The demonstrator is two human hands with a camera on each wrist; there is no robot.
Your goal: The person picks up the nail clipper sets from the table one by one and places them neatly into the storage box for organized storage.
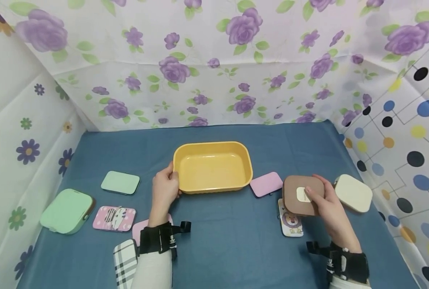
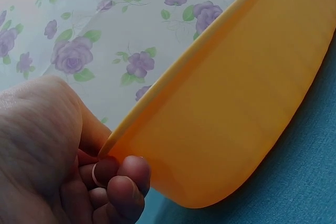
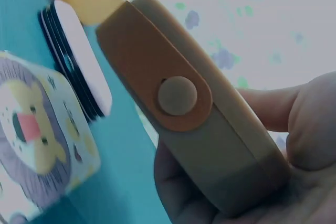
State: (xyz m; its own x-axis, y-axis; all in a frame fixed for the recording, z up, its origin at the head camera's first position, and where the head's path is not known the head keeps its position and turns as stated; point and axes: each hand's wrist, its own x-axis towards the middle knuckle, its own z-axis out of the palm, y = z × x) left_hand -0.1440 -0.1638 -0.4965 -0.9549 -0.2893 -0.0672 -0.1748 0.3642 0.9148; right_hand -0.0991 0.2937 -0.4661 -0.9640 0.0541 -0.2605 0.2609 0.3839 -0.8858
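Observation:
My left hand (image 1: 165,188) pinches the left end of a yellow plastic basin (image 1: 214,186), thumb inside the rim and fingers curled under it in the left wrist view. The basin holds nothing. On the right, my right hand (image 1: 328,200) grips a brown rounded-square case (image 1: 296,188) by its side, thumb on the lid beside a pale label. A strap with a round snap button (image 3: 177,96) shows on the case's edge in the right wrist view. Below the brown case lies a lion-print tin (image 1: 291,226), partly hidden by it; a pink flat tin (image 1: 266,184) lies between case and basin.
A cream case (image 1: 354,193) lies right of my right hand. At left are a mint case (image 1: 67,211), a mint flat tin (image 1: 120,182) and a pink cartoon tin (image 1: 108,218). Another pink tin (image 1: 139,229) and a plaid case (image 1: 125,257) lie partly under my left forearm. Patterned cloth walls enclose the table.

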